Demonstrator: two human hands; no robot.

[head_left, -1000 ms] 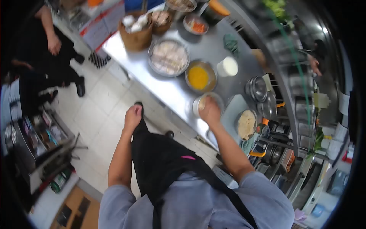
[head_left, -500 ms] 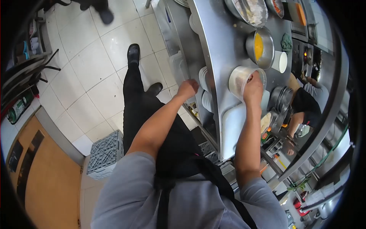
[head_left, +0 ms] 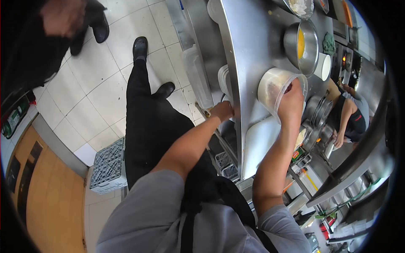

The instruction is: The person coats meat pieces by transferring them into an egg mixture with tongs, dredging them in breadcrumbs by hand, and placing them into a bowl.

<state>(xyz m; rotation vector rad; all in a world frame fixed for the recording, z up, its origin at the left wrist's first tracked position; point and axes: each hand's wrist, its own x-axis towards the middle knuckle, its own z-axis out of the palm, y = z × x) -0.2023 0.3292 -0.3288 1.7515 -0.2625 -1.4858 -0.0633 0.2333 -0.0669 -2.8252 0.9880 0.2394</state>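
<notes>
My right hand (head_left: 291, 101) reaches into the open mouth of a clear plastic tub (head_left: 270, 88), which lies tipped toward me on the steel counter (head_left: 249, 46). Its fingers are curled inside; something small and dark reddish shows by them, too hidden to name. My left hand (head_left: 222, 111) is low at the counter's front edge, close to a stack of white plates (head_left: 223, 80) on the shelf below. Its fingers are curled, and what they grip, if anything, is hidden. Beside the tub lies a white board (head_left: 257, 143).
Beyond the tub stand a steel bowl (head_left: 310, 46) with yellow contents and a white cup (head_left: 324, 66). Steel pans (head_left: 318, 111) are stacked at the right. A grey crate (head_left: 109, 164) sits on the tiled floor. One person is at upper left; a co-worker (head_left: 350, 114) works across the counter.
My left hand has moved right, against the counter edge. My right hand is still in the tub, slightly deeper. A person has come closer at upper left; my view has shifted a little.
</notes>
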